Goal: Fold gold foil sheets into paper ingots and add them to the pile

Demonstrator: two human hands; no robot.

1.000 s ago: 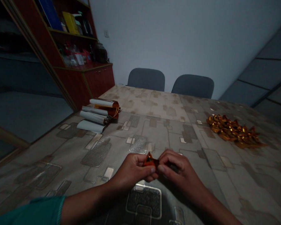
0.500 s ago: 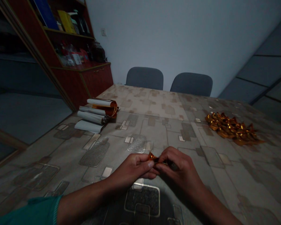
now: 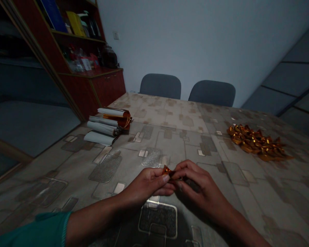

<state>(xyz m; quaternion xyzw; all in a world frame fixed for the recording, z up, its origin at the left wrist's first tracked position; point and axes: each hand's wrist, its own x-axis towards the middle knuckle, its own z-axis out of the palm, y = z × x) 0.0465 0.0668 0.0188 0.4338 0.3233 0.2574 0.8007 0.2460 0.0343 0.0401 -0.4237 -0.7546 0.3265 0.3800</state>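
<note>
A small folded piece of shiny gold foil paper [image 3: 167, 169] is held between my two hands above the near part of the table. My left hand [image 3: 153, 182] pinches its left side, thumb on top and fingers beneath. From the right, my right hand [image 3: 193, 176] grips the other side with thumb and bent fingers. Much of the foil is hidden by the fingers. To the right lies a cluster of folded gold foil pieces [image 3: 257, 142]. At the left rests a stack of folded white-backed gold foil sheets [image 3: 103, 125].
A patterned cloth covers the table [image 3: 170, 116]. Two grey chairs [image 3: 160, 85] stand at its far side against the wall. A reddish wooden cabinet [image 3: 108, 89] with bottles, bags and a dark jar [image 3: 109, 56] is at the back left.
The fingers of my right hand have loosened and shifted slightly on the foil, extending a little. My left hand keeps its hold. The whole view has shifted slightly.
</note>
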